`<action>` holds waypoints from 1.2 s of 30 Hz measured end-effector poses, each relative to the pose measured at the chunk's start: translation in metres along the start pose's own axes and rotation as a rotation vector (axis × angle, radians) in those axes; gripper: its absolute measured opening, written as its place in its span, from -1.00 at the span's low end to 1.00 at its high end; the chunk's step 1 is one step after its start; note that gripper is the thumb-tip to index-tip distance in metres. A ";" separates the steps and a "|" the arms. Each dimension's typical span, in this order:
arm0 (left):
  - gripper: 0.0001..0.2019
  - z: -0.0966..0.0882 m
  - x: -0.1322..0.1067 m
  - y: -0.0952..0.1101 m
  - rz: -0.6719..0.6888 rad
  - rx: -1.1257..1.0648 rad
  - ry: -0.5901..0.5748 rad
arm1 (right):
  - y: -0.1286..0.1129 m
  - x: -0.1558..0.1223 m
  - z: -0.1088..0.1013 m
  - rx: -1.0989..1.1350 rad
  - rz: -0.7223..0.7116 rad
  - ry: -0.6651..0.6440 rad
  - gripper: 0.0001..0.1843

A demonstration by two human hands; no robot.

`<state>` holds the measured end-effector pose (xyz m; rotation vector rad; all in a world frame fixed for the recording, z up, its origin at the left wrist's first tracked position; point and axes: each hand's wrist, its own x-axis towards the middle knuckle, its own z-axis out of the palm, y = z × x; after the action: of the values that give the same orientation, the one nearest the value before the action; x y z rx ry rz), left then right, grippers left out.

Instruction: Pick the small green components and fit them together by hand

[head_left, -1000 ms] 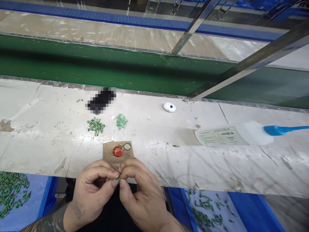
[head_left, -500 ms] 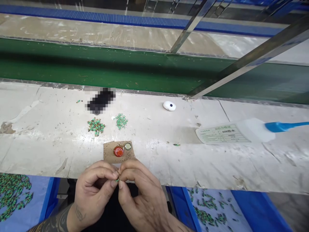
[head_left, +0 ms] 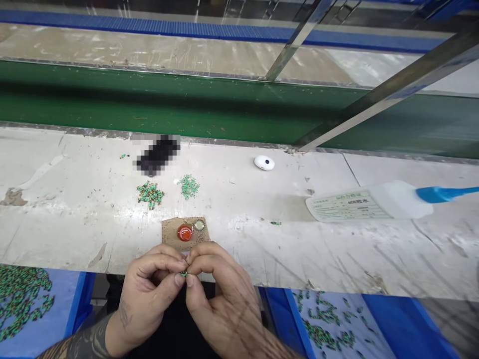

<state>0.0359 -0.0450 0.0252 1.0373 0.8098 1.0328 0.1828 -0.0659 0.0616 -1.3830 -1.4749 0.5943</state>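
Note:
My left hand [head_left: 151, 294] and my right hand [head_left: 222, 294] meet at the table's front edge, each closed in a pinch. Between the fingertips shows a tiny green piece [head_left: 183, 273], mostly hidden, its exact kind too small to make out. Just beyond the hands lies a brown cardboard piece [head_left: 169, 240], bearing a small orange-red cap-like dish [head_left: 184, 232] and a pale round cap [head_left: 199, 225]. Behind it are a heap of green and brown small parts [head_left: 150, 194] and a heap of lighter green bits [head_left: 189, 186].
A white bottle with a blue nozzle [head_left: 368, 202] lies on the right. A white oval device [head_left: 264, 162] sits near the green belt [head_left: 168, 104]. Blue trays [head_left: 80, 304] with many green parts flank me below the table. A metal post [head_left: 374, 104] slants at right.
Both hands have shifted very slightly up and right in view, along with the scene. The pinch on the tiny green piece stays the same.

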 end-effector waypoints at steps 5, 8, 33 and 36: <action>-0.82 -0.001 -0.002 -0.004 -0.008 -0.041 -0.010 | 0.001 -0.001 0.001 0.008 0.018 0.011 -0.85; -0.83 0.001 -0.001 -0.002 -0.004 -0.048 -0.011 | 0.001 0.000 0.001 0.045 0.024 -0.001 -0.84; -0.88 0.005 0.009 -0.005 -0.036 -0.110 0.050 | 0.009 0.004 -0.001 0.282 0.113 -0.099 -0.89; -0.93 0.003 0.011 -0.001 0.007 -0.009 0.049 | 0.013 0.000 -0.001 0.364 0.141 -0.122 -0.88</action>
<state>0.0420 -0.0354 0.0247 1.0107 0.8416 1.0702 0.1896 -0.0630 0.0512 -1.1849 -1.2914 0.9992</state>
